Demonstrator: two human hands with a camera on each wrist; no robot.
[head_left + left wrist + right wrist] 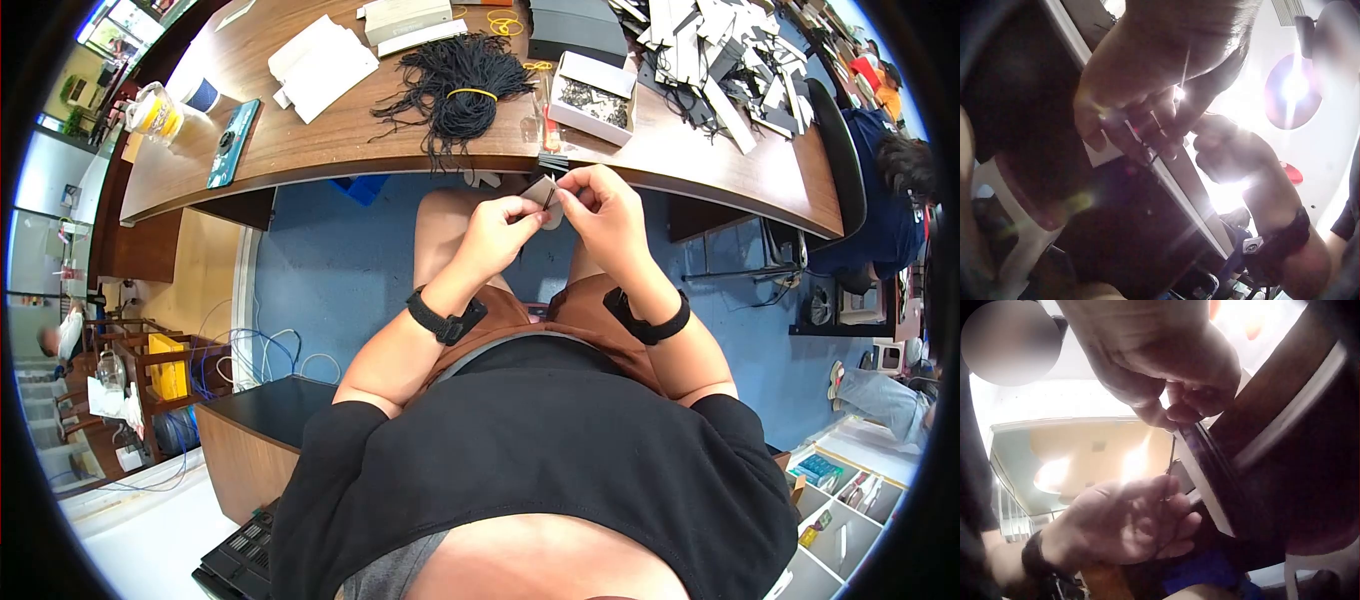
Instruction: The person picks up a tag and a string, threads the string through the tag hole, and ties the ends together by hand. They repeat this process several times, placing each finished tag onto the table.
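Both hands meet over the lap, just in front of the table edge. My right hand (607,212) grips one end of a small stack of flat hang tags (1200,481), pale on the face with dark layered edges. From beside its fingertips a thin black cord (1172,453) runs to my left hand (1132,519), whose thumb and finger pinch it. In the head view the tags (541,188) show between the two hands, partly covered by fingers. Against bright light in the left wrist view, my left hand (1147,75) hides most of the stack.
On the table (330,145) lie a tied bundle of black cords (450,90), an open white box of small pieces (595,105), a heap of black and white tags (730,60), white paper (320,65), a blue phone-like box (233,143) and a cup (155,115).
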